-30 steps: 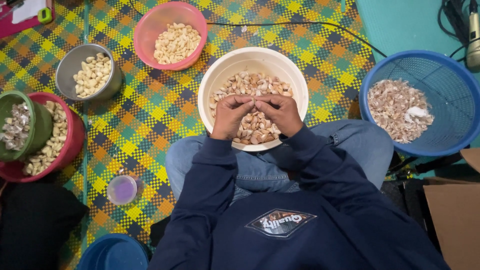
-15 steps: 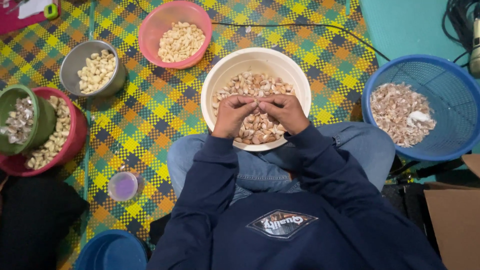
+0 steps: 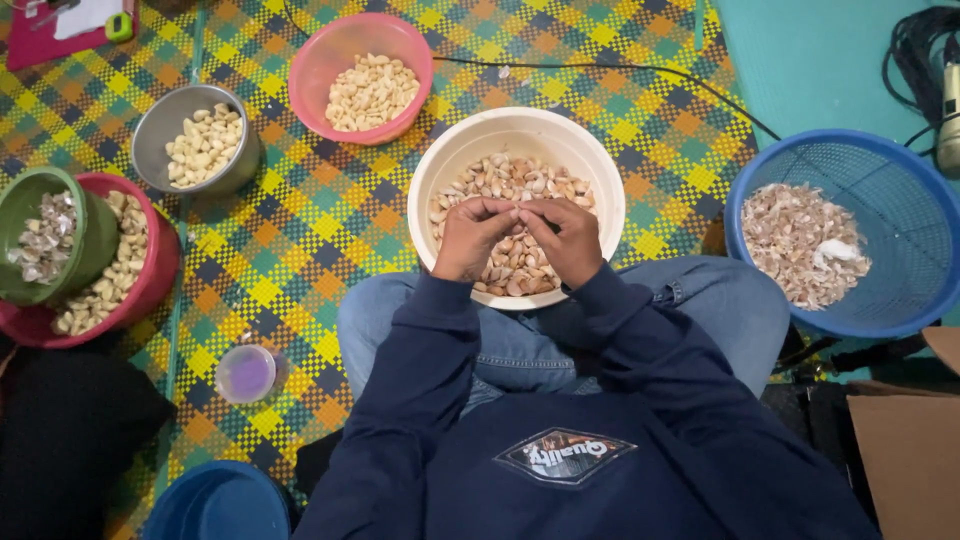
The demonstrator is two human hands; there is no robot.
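Head view: left hand (image 3: pixel 470 236) and right hand (image 3: pixel 562 238) pinch one garlic clove (image 3: pixel 517 208) together above the near cream bowl (image 3: pixel 455 165); light, hard, papery-skinned, it looks best nipped at its tip

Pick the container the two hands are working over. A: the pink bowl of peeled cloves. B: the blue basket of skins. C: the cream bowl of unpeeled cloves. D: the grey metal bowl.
C: the left hand and right hand meet fingertip to fingertip above the cream bowl, which rests by the person's knees and holds brownish unpeeled cloves.
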